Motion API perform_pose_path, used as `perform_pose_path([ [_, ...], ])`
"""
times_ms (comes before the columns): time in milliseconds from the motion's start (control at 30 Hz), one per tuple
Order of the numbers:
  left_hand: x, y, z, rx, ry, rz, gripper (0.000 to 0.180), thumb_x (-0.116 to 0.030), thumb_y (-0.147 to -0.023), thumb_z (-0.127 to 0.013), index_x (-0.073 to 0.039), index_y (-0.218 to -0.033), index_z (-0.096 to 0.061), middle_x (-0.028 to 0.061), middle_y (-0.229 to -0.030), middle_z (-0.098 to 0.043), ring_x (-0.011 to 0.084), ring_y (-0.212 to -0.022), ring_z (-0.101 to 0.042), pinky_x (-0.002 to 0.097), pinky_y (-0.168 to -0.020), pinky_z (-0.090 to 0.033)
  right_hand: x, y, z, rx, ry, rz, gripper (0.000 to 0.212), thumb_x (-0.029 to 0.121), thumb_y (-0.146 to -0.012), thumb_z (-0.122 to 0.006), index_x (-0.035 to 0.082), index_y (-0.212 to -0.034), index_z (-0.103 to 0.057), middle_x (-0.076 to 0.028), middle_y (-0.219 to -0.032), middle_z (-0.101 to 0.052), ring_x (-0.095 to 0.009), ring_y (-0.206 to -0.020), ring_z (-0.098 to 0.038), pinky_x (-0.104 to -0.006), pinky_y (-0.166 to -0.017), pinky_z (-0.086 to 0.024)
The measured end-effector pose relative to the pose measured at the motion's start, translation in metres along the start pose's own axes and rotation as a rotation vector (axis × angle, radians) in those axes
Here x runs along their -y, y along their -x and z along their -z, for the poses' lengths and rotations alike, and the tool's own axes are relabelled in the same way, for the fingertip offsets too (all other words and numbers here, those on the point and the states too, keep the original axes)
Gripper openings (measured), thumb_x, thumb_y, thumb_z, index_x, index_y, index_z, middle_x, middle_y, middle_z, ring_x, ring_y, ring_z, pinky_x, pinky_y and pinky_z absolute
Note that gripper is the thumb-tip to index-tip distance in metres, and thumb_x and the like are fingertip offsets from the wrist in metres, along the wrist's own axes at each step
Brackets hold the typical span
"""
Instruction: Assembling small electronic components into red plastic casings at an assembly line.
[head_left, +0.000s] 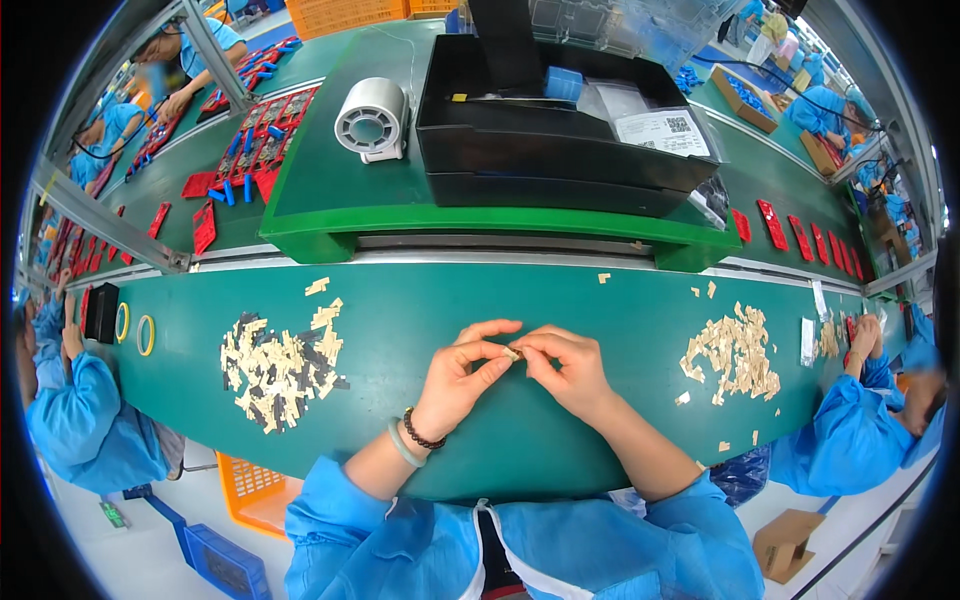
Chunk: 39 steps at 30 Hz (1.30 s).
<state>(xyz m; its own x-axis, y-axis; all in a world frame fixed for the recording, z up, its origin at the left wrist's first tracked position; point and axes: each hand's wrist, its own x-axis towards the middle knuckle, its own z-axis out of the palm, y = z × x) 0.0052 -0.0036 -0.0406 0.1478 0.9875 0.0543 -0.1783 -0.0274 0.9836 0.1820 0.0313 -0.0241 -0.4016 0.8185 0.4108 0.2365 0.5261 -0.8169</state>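
My left hand point(462, 377) and my right hand point(568, 368) meet over the middle of the green table. Between their pinched fingertips is a small cream-coloured flat piece point(515, 354), mostly covered by the fingers. Thumb and forefinger of each hand are closed on it. To the left lies a loose pile of cream and black small pieces point(280, 365). A second pile, of cream pieces only point(735, 355), spreads on the right. A few single pieces lie scattered near both piles.
A raised green shelf point(390, 220) behind the table bears a white fan point(371, 120) and a black box point(560, 150). Two yellow tape rolls point(147, 335) lie at far left. Co-workers in blue sit at both ends. An orange crate point(255, 490) stands below the front edge.
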Motion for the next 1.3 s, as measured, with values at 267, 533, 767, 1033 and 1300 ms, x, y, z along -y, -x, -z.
perform_pose_path([
  [267,-0.019,0.000,0.000,0.121,-0.752,-0.769,0.013,-0.006,-0.075,-0.074,-0.008,-0.086,-0.067,0.0049,-0.095,-0.069,0.0229,-0.095,-0.063,0.0388,-0.085,-0.045,-0.026,-0.017,0.049,0.358,-0.212,-0.639,0.007,0.005,-0.083,-0.067,0.002,-0.082,-0.060,-0.003,-0.075,-0.062,-0.009,-0.061,-0.057,-0.0229,-0.056,-0.046],
  [533,-0.013,-0.003,-0.001,-0.076,-1.079,-0.933,0.021,-0.012,-0.064,-0.077,-0.011,-0.082,-0.065,-0.0002,-0.086,-0.067,0.0188,-0.077,-0.057,0.0348,-0.072,-0.042,0.004,-0.013,0.023,0.405,-0.246,-0.186,0.025,0.005,-0.071,-0.078,0.004,-0.083,-0.056,-0.002,-0.091,-0.056,-0.014,-0.080,-0.054,-0.0260,-0.069,-0.045],
  [767,-0.011,-0.003,-0.001,-0.102,-1.105,-0.979,0.017,-0.018,-0.069,-0.069,-0.010,-0.083,-0.065,-0.0016,-0.086,-0.064,0.0170,-0.076,-0.055,0.0324,-0.068,-0.041,0.006,-0.009,0.019,0.361,0.011,-0.027,0.026,0.007,-0.069,-0.080,0.004,-0.077,-0.055,-0.005,-0.077,-0.057,-0.020,-0.071,-0.056,-0.0305,-0.062,-0.046],
  [1033,-0.013,-0.004,0.008,-0.198,-1.174,-0.613,0.024,-0.009,-0.070,-0.077,-0.009,-0.089,-0.063,0.0008,-0.089,-0.067,0.0221,-0.082,-0.056,0.0354,-0.072,-0.040,0.008,-0.012,0.036,0.520,0.225,-0.106,0.023,0.012,-0.070,-0.076,0.005,-0.080,-0.056,-0.006,-0.079,-0.059,-0.026,-0.076,-0.061,-0.0360,-0.064,-0.049],
  [1300,0.002,0.000,-0.015,-0.011,-0.558,-0.228,0.046,0.004,-0.086,-0.050,-0.001,-0.131,-0.039,0.0100,-0.095,-0.068,0.0244,-0.093,-0.060,0.0355,-0.085,-0.044,0.007,-0.008,0.025,0.085,0.636,0.386,0.016,0.016,-0.065,-0.072,0.009,-0.076,-0.061,-0.005,-0.103,-0.062,-0.024,-0.109,-0.054,-0.0456,-0.095,-0.041],
])
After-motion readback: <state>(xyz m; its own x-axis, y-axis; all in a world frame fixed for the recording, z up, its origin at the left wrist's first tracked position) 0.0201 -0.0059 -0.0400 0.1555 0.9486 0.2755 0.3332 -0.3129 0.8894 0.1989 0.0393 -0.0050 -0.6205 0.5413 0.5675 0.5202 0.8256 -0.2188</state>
